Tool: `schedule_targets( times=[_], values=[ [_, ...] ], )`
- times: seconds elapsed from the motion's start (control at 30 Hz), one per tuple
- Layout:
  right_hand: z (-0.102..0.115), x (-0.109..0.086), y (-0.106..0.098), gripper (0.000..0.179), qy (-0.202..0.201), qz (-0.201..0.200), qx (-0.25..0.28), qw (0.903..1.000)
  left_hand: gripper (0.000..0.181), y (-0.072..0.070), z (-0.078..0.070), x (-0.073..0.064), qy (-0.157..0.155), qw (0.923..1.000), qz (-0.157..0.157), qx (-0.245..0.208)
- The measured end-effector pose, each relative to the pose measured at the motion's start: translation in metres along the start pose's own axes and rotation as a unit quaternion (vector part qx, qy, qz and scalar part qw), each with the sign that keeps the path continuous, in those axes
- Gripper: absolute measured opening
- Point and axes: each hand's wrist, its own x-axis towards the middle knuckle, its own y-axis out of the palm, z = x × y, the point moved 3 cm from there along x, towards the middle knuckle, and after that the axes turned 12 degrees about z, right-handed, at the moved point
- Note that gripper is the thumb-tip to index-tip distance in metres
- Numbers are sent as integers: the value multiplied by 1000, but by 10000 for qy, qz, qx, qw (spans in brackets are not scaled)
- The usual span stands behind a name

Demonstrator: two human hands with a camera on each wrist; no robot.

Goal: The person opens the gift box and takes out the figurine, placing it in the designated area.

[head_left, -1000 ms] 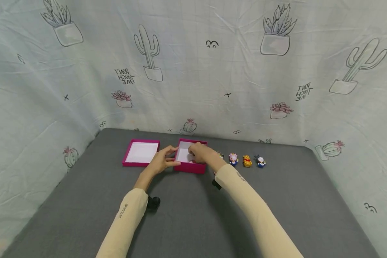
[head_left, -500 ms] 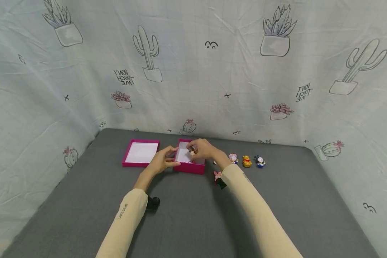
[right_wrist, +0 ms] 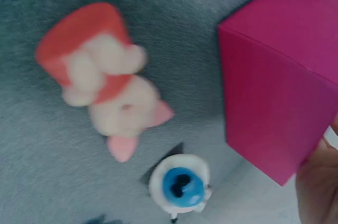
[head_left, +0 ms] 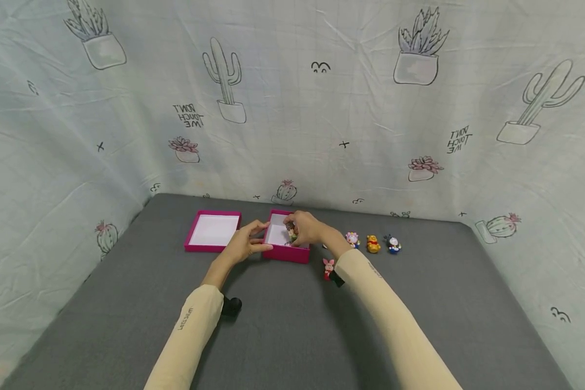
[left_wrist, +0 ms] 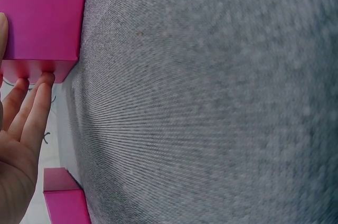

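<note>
My right hand (head_left: 308, 227) reaches into the magenta box (head_left: 286, 254), which has a white inside. Its thumb and fingers pinch a small figurine (head_left: 292, 233) with a brown head and a green body, held upright inside the box. A small pinkish bit shows low in the box beside it. At the box's left side, my left hand (head_left: 242, 244) has its fingers straight. In the left wrist view their fingertips (left_wrist: 47, 77) press against the side wall, and the thumb lies along the front face.
Left of the box lies its magenta lid (head_left: 216, 248), white inside up. A pink piglet figurine (head_left: 328, 268) lies by the right sleeve. Farther right stand a pink-and-blue figurine (head_left: 352, 240), a yellow bear (head_left: 373, 244) and a white-and-blue figurine (head_left: 394, 244).
My right hand has shifted slightly right inside the box, and the figurine has come into view between its fingers. The piglet now shows beside the sleeve. The left hand has stayed still.
</note>
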Motion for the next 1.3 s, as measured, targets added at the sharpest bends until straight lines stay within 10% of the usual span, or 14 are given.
schedule_targets(
  times=[0.43,1.3],
  values=[
    [-2,-7,4,65,-715,-920,171,9930,47,0,0,1,52,10000,-3,43],
    [-9,-37,10,57,-1258,-2639,1956,9361,47,1,1,1,65,9998,-48,176]
  ],
)
